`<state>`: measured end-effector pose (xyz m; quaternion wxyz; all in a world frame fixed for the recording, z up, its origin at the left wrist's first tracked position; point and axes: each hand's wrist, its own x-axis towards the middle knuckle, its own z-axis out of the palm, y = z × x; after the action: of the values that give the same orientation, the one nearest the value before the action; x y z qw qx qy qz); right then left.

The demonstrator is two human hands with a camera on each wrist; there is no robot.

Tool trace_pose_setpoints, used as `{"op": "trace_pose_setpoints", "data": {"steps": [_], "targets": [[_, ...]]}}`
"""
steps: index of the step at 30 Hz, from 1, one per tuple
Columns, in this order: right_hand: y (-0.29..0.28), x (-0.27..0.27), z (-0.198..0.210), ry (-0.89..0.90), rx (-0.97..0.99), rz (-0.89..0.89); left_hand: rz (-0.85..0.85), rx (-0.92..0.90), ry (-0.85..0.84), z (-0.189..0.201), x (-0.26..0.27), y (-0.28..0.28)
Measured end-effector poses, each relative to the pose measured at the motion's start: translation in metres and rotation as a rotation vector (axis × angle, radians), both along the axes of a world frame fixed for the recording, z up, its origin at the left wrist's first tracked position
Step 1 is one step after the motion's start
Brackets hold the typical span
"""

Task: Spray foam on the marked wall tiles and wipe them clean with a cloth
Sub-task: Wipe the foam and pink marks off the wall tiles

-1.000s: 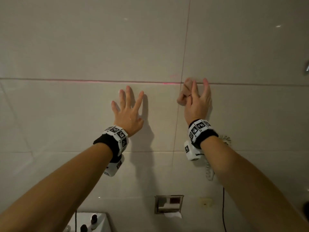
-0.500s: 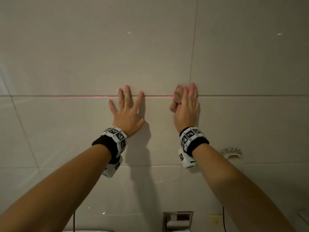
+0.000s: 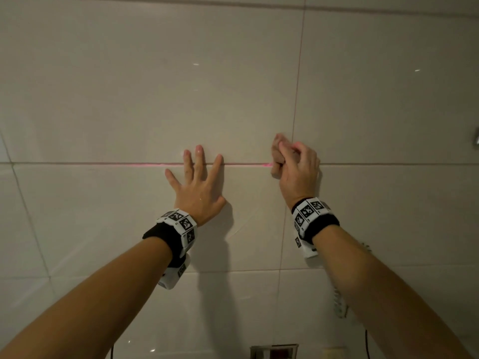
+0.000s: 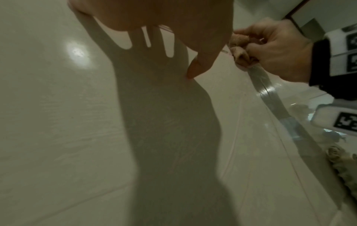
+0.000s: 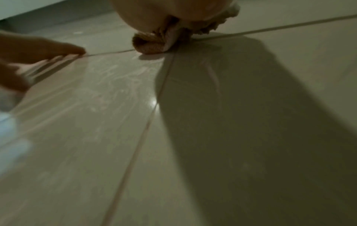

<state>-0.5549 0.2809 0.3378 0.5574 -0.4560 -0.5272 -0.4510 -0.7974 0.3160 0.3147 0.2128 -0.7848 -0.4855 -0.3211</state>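
My right hand (image 3: 295, 164) grips a small bunched beige cloth (image 3: 276, 154) and presses it to the glossy wall tiles where a vertical and a horizontal grout line cross. The cloth (image 5: 154, 42) bulges from under my palm; in the left wrist view the cloth (image 4: 241, 52) sits between curled fingers. My left hand (image 3: 198, 182) lies flat on the wall with fingers spread, fingertips over a pink mark (image 3: 155, 165) along the horizontal grout line. Faint smears (image 5: 108, 79) show on the tile below the cloth. No spray can is in view.
A recessed metal holder (image 3: 273, 352) sits low on the wall. A coiled white cord (image 3: 339, 304) hangs behind my right forearm, with a black cable (image 3: 366, 343) below it. A metal fitting (image 3: 476, 136) shows at the right edge.
My right hand's fingers went from laid straight over the cloth to curled round it, and it shifted right along the grout line. My left hand stayed flat. The view tilted upward.
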Motion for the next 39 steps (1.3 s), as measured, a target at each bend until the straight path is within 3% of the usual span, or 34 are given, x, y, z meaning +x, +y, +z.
{"op": "trace_pose_setpoints", "data": {"steps": [3, 9, 15, 25, 39], "targets": [[-0.003, -0.002, -0.02, -0.09, -0.122, -0.053, 0.001, 0.003, 0.003, -0.001, -0.001, 0.0], [-0.017, -0.007, -0.025, -0.021, -0.25, -0.108, 0.003, -0.004, 0.007, 0.001, -0.001, -0.001], [-0.031, 0.007, -0.028, 0.103, -0.394, -0.023, 0.016, -0.019, 0.006, 0.0, 0.0, -0.002], [-0.048, 0.012, -0.032, 0.116, -0.542, 0.013, 0.01, -0.027, -0.027, 0.002, 0.005, -0.006], [-0.032, -0.032, -0.015, -0.117, -0.611, 0.045, 0.039, 0.015, -0.045, 0.005, -0.031, -0.001]]}}
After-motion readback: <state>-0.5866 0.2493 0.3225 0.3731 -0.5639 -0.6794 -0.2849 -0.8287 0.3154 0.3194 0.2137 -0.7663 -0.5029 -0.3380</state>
